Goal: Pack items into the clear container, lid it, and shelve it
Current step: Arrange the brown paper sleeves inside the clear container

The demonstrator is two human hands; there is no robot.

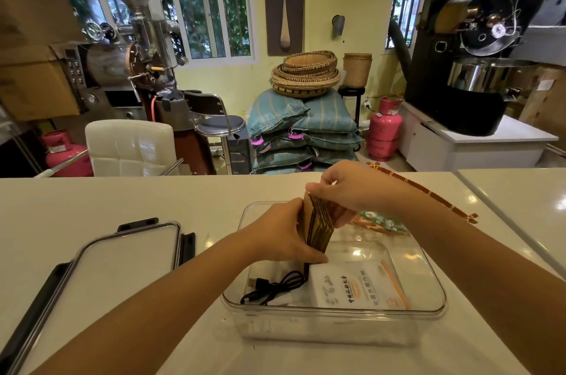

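Note:
A clear plastic container (428,310) stands open on the white counter in front of me. Inside lie a black USB cable (272,285) at the left and a white tissue pack (358,289) with printed characters at the right. Over the container's middle, a stack of brown flat packets (320,227) is held upright on edge. My left hand (281,233) grips the stack's left side. My right hand (346,191) pinches its top and right side. The clear lid (122,252) with black latches lies flat to the left of the container.
A green patterned packet (382,221) lies behind the container's far right rim. A brown strip with orange ties (428,194) runs diagonally across the counter under my right forearm. Beyond the counter are a white chair (128,145), stacked sacks and roasting machines.

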